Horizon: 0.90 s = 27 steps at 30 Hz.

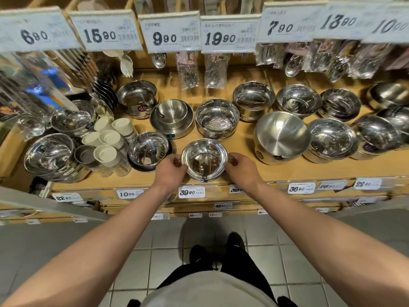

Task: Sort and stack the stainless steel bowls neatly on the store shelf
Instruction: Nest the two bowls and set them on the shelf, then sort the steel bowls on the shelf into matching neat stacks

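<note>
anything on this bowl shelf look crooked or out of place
Yes. The big matte bowl right of centre sits tilted on its stack, rim tipped toward the aisle instead of nested flat. Both hands, left hand and right hand, hold the small front bowl, which sits level.

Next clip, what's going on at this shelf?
A person stands at a wooden store shelf of steel bowls. The left hand and right hand each pinch the rim of a small shiny bowl near the front edge. Other bowls sit around it, some nested, one tilted bowl to the right.
</note>
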### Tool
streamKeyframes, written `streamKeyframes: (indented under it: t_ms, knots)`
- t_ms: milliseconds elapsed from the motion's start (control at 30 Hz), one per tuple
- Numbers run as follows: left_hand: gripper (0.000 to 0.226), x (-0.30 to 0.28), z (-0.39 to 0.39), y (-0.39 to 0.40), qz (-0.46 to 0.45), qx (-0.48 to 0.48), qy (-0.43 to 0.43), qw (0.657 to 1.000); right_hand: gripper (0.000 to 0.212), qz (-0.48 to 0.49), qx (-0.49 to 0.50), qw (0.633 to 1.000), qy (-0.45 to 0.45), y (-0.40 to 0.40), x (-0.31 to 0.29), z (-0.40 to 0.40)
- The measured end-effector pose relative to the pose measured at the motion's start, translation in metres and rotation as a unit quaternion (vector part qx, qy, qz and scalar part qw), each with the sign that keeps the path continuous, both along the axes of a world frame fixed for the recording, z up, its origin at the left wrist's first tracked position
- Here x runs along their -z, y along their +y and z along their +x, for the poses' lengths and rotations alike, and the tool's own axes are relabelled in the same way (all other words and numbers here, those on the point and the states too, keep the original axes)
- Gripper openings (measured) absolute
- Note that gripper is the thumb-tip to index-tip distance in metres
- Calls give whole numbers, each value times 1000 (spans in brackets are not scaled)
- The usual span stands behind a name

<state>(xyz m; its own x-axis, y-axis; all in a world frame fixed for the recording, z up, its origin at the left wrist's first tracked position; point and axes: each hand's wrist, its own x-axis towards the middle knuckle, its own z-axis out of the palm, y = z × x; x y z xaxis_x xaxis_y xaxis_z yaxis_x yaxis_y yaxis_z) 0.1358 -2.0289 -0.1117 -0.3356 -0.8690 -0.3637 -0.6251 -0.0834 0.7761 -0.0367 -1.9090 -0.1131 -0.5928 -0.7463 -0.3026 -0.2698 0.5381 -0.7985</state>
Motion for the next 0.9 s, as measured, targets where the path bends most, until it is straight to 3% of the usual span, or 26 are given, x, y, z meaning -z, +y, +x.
streamKeyframes:
  t_ms: [200, 333, 433, 700, 900]
  knots:
    - [15, -15, 4, 4, -36, 22, -5, 999, 30, -12, 21, 999, -38, 26, -16, -14]
    - [20, -31, 7, 8, -70, 39, 5, 997, 12, -53, 99, 986, -124, 63, -19, -25]
    - [17, -42, 0, 16, -73, 52, 36, 995, 17, -92, 158, 969, -169, 87, -25, -37]
    - [13, -57, -40, 47, -70, 141, 61, 986, 9, -102, 237, 952, -167, 120, -31, -70]
    - [13, -54, -64, 58, -71, 121, 46, 989, 32, -76, 238, 952, -175, 126, -28, -100]
